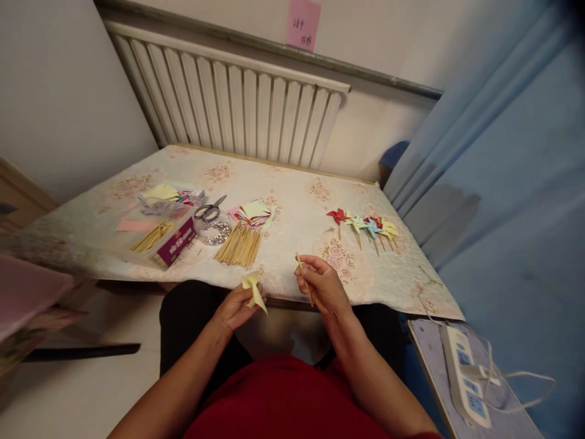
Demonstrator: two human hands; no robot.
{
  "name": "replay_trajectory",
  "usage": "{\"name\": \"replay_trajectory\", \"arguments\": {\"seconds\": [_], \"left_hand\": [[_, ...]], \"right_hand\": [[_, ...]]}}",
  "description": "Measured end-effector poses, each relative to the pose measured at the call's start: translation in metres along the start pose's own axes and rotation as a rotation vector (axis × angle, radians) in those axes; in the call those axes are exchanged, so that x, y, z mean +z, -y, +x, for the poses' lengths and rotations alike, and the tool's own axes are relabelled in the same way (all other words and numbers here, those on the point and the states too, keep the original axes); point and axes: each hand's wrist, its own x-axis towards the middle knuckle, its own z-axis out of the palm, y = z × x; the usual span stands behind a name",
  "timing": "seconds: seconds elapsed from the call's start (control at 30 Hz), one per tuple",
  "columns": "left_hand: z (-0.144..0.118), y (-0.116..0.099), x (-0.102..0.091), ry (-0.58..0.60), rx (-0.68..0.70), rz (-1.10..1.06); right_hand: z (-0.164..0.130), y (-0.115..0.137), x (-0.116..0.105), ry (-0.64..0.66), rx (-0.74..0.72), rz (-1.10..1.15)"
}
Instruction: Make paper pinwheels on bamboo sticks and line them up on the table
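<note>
My left hand (234,308) holds a folded pale yellow paper pinwheel (253,289) just below the table's front edge. My right hand (322,283) pinches a thin wooden stick (304,278), tilted, a short way to the right of the pinwheel. The two hands are apart. On the flowered tablecloth (292,201) ahead lies a pile of wooden sticks (239,245), with a stack of coloured paper squares (253,213) behind it. Several finished pinwheels on sticks (364,227) lie in a row to the right.
Scissors (210,210) rest on a clear tub of shiny bits (214,231). A purple box (175,241), more sticks (150,238) and paper scraps (162,195) lie at left. A radiator (228,103) stands behind, a blue curtain (503,152) at right, a power strip (464,375) at lower right.
</note>
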Motion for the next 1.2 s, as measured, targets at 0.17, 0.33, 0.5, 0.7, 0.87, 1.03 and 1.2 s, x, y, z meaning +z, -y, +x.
{"name": "replay_trajectory", "arguments": {"seconds": [0.17, 0.33, 0.5, 0.7, 0.87, 1.03, 1.2], "left_hand": [[-0.007, -0.014, 0.054, 0.141, 0.058, -0.041], [-0.011, -0.017, 0.084, 0.182, 0.072, -0.054], [-0.006, -0.019, 0.101, 0.208, 0.088, -0.033], [0.0, -0.018, 0.108, 0.21, 0.092, -0.001], [0.001, -0.015, 0.107, 0.21, 0.112, 0.0], [-0.001, -0.014, 0.106, 0.182, 0.116, -0.016], [-0.004, -0.014, 0.104, 0.171, 0.109, -0.027]], "right_hand": [[-0.003, -0.001, 0.003, -0.012, -0.001, -0.005], [-0.006, 0.0, 0.007, -0.024, 0.0, -0.021], [-0.01, -0.001, 0.012, -0.015, 0.008, -0.044], [-0.019, -0.004, 0.019, 0.002, 0.022, -0.08], [-0.025, -0.007, 0.025, 0.007, 0.048, -0.074], [-0.031, -0.009, 0.032, 0.025, 0.055, -0.108], [-0.038, -0.01, 0.038, -0.012, 0.041, -0.166]]}}
